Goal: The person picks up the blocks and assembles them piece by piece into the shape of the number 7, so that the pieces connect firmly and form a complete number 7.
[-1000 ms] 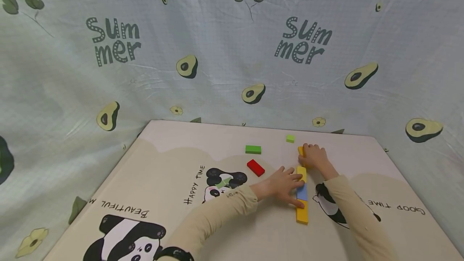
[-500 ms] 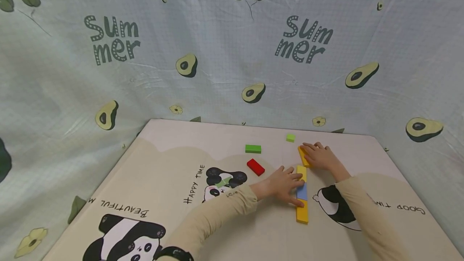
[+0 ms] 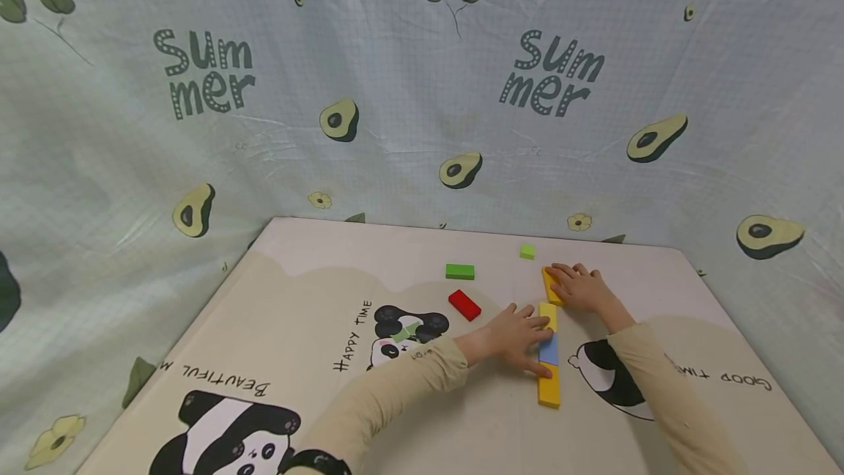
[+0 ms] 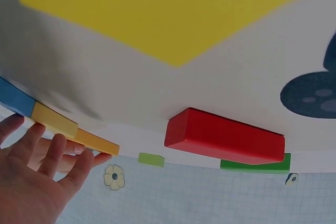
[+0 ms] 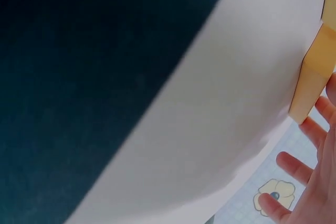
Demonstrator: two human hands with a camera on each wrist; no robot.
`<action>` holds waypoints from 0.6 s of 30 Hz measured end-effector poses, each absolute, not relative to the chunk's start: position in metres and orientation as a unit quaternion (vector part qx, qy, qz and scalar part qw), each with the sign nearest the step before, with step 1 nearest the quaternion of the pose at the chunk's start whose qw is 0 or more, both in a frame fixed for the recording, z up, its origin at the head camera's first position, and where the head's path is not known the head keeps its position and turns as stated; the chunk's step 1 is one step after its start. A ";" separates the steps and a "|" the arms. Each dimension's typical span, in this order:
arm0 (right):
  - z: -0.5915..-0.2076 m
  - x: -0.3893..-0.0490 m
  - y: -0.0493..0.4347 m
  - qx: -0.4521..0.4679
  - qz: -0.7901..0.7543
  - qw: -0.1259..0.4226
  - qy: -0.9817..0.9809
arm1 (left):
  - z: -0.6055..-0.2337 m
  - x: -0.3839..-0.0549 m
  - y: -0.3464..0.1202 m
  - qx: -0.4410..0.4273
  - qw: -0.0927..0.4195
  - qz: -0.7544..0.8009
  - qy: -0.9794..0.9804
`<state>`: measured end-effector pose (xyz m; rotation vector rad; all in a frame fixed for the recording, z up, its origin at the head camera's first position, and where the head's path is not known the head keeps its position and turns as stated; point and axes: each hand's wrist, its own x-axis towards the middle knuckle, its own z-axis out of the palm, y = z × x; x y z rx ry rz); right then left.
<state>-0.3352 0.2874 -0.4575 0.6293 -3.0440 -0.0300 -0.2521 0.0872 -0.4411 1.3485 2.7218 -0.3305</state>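
A row of wooden blocks lies on the table: an orange-yellow block [image 3: 549,393] nearest, a blue block [image 3: 549,352] in the middle and a paler yellow block [image 3: 548,310] beyond. My left hand [image 3: 516,337] rests along the row's left side with fingers spread, thumb at the near block and fingertips at the blue and pale ones. At the row's far end sits another orange-yellow block [image 3: 550,283], slightly angled to the row. My right hand [image 3: 583,289] touches it from the right with extended fingers, covering part of it; in the right wrist view fingertips meet the block's side [image 5: 307,93].
Left of the row lie a red block [image 3: 464,304] and a green block [image 3: 460,271]. A small light green block [image 3: 527,251] stands near the table's back edge. The panda-printed table [image 3: 316,255] meets an avocado-printed curtain [image 3: 395,138] behind.
My right hand has shifted slightly right, its grasp loosened, so more of the far orange-yellow block shows, now tilted. The left hand and the other blocks have stayed put.
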 end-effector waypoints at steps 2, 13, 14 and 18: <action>-0.459 -0.336 0.287 0.202 -0.003 0.020 -0.979 | -0.442 -0.252 0.087 0.442 0.044 -0.106 0.890; -0.459 -0.332 0.282 0.225 0.050 0.044 -0.972 | -0.446 -0.253 0.086 0.444 0.042 -0.089 0.891; -0.459 -0.332 0.281 0.221 0.051 0.042 -0.973 | -0.446 -0.253 0.086 0.444 0.042 -0.090 0.891; -0.459 -0.332 0.277 0.203 0.040 0.025 -0.978 | -0.447 -0.253 0.086 0.445 0.038 -0.095 0.890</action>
